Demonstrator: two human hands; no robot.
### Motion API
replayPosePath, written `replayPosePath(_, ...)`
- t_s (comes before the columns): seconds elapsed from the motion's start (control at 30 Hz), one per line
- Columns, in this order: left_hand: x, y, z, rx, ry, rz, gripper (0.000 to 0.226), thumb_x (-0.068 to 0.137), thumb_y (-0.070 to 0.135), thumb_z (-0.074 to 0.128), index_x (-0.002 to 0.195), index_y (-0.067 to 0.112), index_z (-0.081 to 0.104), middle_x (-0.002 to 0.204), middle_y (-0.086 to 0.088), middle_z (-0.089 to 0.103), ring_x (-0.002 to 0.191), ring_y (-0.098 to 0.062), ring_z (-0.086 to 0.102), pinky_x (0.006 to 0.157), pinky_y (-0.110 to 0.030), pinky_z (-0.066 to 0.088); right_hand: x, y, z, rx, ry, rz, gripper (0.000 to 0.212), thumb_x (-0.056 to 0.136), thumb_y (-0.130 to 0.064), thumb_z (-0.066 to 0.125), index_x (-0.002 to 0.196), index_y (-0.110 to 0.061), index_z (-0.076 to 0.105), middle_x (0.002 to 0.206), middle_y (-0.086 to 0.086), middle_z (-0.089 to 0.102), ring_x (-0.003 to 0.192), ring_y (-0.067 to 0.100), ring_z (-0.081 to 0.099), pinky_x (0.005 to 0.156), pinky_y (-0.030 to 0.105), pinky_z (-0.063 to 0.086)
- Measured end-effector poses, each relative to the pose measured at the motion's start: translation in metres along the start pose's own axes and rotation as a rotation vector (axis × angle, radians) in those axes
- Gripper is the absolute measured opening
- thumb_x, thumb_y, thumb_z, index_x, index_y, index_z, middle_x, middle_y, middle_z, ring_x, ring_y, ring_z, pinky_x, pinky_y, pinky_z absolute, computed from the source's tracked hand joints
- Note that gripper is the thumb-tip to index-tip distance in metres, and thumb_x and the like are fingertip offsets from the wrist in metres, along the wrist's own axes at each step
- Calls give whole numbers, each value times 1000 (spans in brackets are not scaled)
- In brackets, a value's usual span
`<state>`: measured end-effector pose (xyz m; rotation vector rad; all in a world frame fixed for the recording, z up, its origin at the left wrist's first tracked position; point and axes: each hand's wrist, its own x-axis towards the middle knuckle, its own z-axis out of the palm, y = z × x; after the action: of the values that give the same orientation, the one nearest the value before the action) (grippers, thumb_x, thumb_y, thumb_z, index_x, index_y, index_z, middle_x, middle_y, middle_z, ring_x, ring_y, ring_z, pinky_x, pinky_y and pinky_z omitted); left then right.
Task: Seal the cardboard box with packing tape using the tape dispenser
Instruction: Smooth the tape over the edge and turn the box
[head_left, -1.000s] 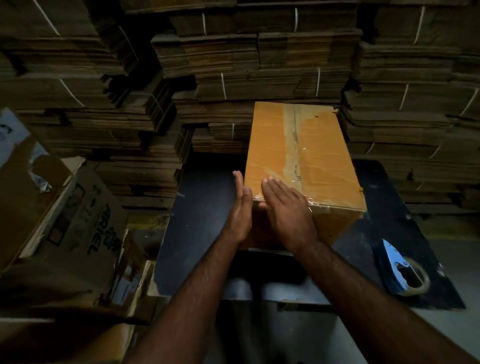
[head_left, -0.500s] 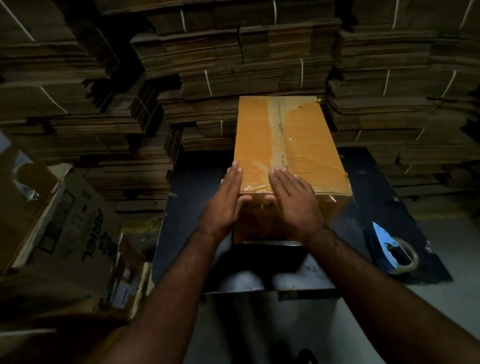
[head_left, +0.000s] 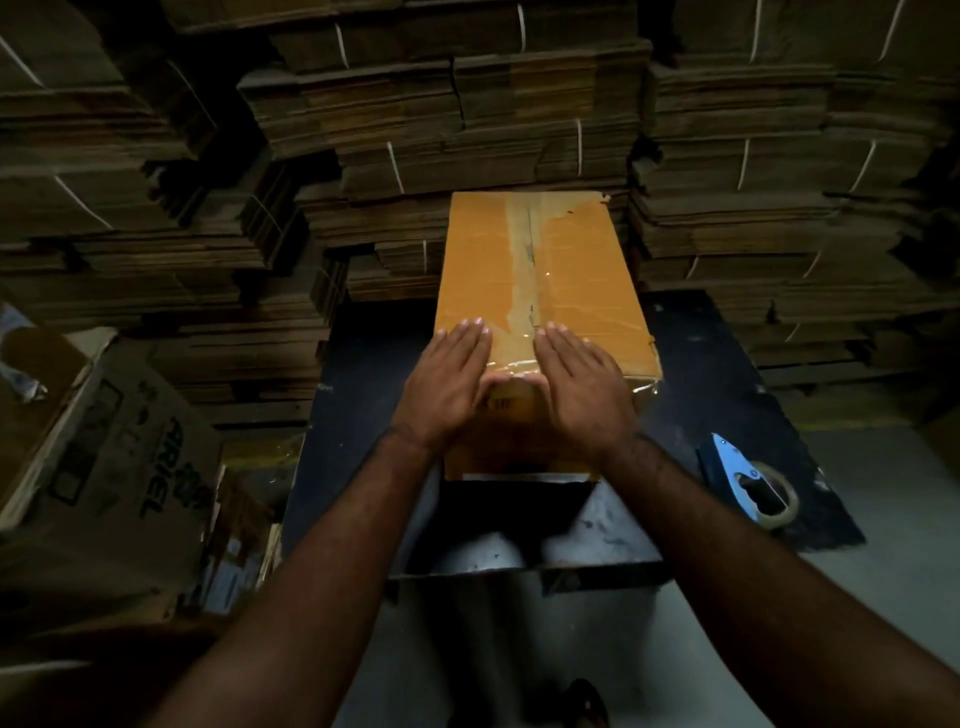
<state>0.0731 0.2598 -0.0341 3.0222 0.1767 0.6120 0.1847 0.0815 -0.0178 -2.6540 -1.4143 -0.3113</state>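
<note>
Both hands, left hand (head_left: 445, 387) and right hand (head_left: 581, 391), fingers together and flat, should press the clear tape firmly onto the tan cardboard box (head_left: 540, 291) at frame centre.

Dim storage space, light falling mostly on the centre and fading out at the edges. Bundles of flattened cardboard (head_left: 467, 119) are stacking up wall-high across the whole back and left, tied with white strapping (head_left: 578, 145). A dark worktable (head_left: 727, 364) is sitting in front of them, its surface scuffed, its near edge catching a dull glare. An open carton printed ARIEL (head_left: 130, 457) is leaning at the left, just beside the table. Pale grey concrete floor (head_left: 893, 493) is showing at the right and below.
</note>
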Motion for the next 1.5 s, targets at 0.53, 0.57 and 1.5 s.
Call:
replayPosePath(0.53,16,49,9,86,38,-16,53,103,41,36,141,9,54,147,-10,52,135,-29,50,109,-45,41,-14,47,-2,14,38,-15,60,103,-44,27,147,-5,41,152,15,41,141,27,38,114,42,27)
replayPosePath(0.57,15,47,10,96,37,0,52,102,41,39,142,10,53,148,-9,51,136,-28,49,109,-45,41,-15,49,0,14,28,-29,61,103,-45,28,146,-4,42,151,15,42,141,27,39,113,42,30)
replayPosePath(1.5,40,114,18,155,-43,-90,55,103,39,31,151,15,40,157,-5,39,145,-27,35,114,-47,31,-29,137,1,168,47,-137,69,101,-51,29,153,-5,26,160,13,26,149,25,20,118,42,21)
